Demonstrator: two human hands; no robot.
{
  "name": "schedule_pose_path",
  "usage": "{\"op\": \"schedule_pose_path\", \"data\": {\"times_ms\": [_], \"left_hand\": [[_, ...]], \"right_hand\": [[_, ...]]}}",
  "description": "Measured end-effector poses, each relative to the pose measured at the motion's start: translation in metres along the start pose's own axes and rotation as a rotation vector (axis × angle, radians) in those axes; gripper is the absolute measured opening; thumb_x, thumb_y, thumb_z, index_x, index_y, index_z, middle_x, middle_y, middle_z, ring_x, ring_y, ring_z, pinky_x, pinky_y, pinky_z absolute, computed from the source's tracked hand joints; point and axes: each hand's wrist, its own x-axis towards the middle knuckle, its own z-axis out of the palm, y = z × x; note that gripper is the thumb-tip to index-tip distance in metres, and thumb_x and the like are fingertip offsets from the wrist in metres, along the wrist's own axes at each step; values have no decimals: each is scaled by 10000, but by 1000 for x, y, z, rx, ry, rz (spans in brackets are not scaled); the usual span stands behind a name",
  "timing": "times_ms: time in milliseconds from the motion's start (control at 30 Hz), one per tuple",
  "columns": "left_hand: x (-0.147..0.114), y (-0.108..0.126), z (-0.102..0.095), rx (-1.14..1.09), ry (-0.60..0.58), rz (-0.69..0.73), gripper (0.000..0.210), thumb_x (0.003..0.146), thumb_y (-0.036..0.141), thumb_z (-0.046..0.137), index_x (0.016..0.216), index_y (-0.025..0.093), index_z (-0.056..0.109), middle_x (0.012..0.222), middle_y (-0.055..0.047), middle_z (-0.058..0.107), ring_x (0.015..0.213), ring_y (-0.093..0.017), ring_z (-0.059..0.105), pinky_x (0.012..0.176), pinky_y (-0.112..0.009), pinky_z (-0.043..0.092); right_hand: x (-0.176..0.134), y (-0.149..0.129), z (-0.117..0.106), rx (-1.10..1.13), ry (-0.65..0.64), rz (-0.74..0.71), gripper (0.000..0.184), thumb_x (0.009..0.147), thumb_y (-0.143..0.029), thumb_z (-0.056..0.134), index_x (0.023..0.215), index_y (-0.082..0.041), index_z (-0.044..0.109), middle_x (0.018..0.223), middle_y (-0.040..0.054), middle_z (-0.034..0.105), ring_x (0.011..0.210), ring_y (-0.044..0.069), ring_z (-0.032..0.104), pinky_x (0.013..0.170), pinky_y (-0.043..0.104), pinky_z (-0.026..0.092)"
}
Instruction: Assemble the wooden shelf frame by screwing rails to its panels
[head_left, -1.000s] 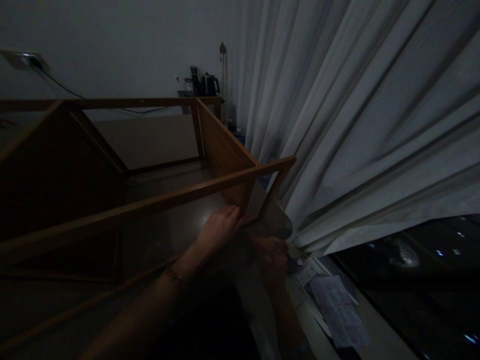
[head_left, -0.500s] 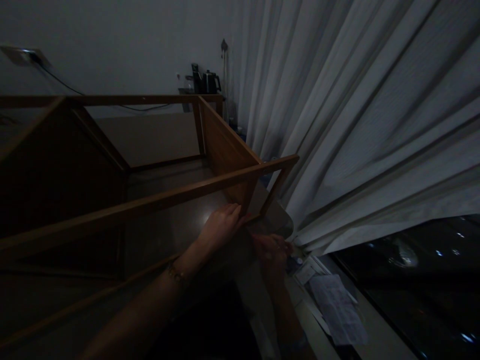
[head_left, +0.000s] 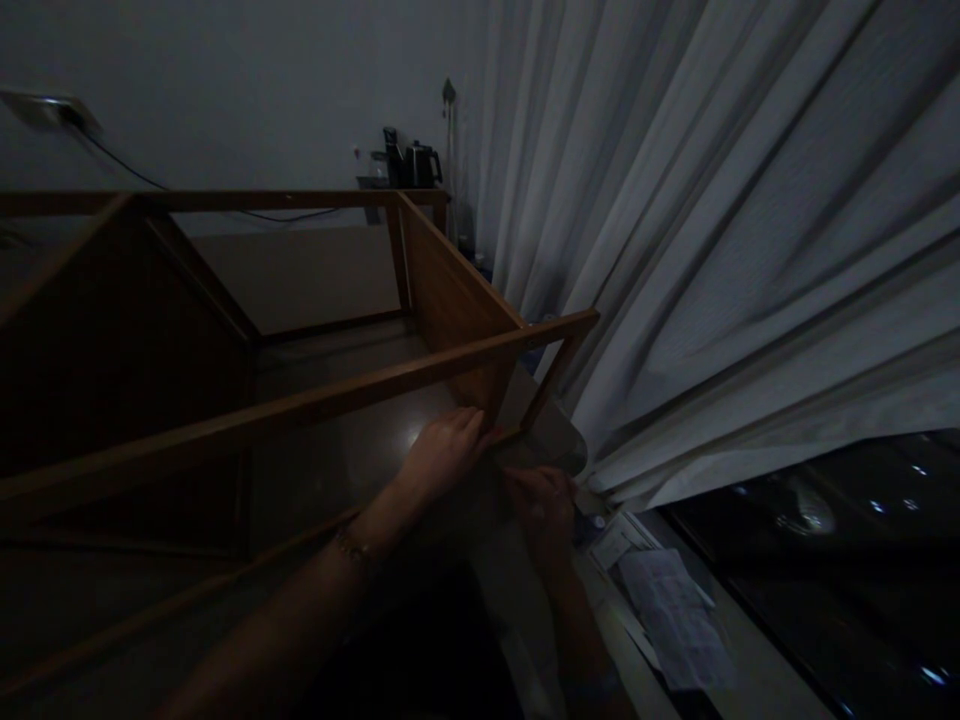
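A brown wooden frame [head_left: 375,378], with long rails, uprights and wood panels, fills the left and middle of the dim view. My left hand [head_left: 448,447] is closed around the foot of an upright near the frame's lower right corner, its fingertips partly hidden behind the wood. Just right of it and a little lower, my right hand [head_left: 541,505] has its fingers pinched together close to the bottom rail [head_left: 511,434]. Whatever sits between those fingers is too dark and small to make out. A wood panel [head_left: 457,285] stands behind the upright.
Long pale curtains [head_left: 675,250] hang along the right. Papers [head_left: 671,610] lie on the floor below them, beside a dark glass pane [head_left: 840,540]. A black kettle [head_left: 421,165] stands at the back. A cable [head_left: 120,160] runs from a wall socket [head_left: 45,108].
My right hand has turned slightly and its fingers have drawn in a little. The left hand and the wooden frame stay where they were.
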Motion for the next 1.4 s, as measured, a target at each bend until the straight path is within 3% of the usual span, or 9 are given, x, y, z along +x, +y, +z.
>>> {"op": "schedule_pose_path", "data": {"times_ms": [267, 467, 1033, 1167, 1400], "left_hand": [[0, 0, -3, 9, 6, -3, 238, 979, 318, 486, 930, 136, 631, 931, -77, 717, 836, -190, 698, 741, -279, 550], [0, 2, -4, -5, -17, -29, 241, 975, 334, 492, 944, 139, 632, 954, -83, 712, 849, -189, 699, 728, -270, 547], [0, 1, -5, -32, -16, -16, 243, 983, 317, 474, 944, 134, 630, 902, -79, 710, 814, -191, 701, 730, -275, 545], [0, -1, 0, -46, -2, 6, 246, 985, 318, 467, 967, 133, 628, 903, -84, 708, 818, -205, 702, 719, -290, 549], [-2, -4, 4, -34, 6, -5, 237, 976, 324, 488, 971, 132, 627, 936, -84, 710, 837, -197, 702, 740, -282, 547]], "right_hand": [[5, 2, -5, -15, -37, -50, 114, 935, -350, 613, 938, -277, 701, 887, -5, 709, 875, 175, 625, 887, 384, 346], [4, 3, -14, -23, 25, 24, 133, 916, -371, 634, 874, -251, 671, 812, -14, 703, 836, 186, 598, 835, 365, 372], [6, -3, -7, -34, 18, 43, 193, 926, -403, 607, 831, -244, 661, 793, -7, 691, 813, 187, 604, 821, 374, 345], [7, -6, -5, 18, -44, 36, 177, 919, -390, 611, 831, -245, 658, 825, 14, 688, 860, 202, 598, 826, 385, 374], [18, -1, -10, 26, -299, 64, 94, 907, -314, 630, 837, -250, 629, 869, -4, 677, 970, 212, 568, 874, 390, 368]]}}
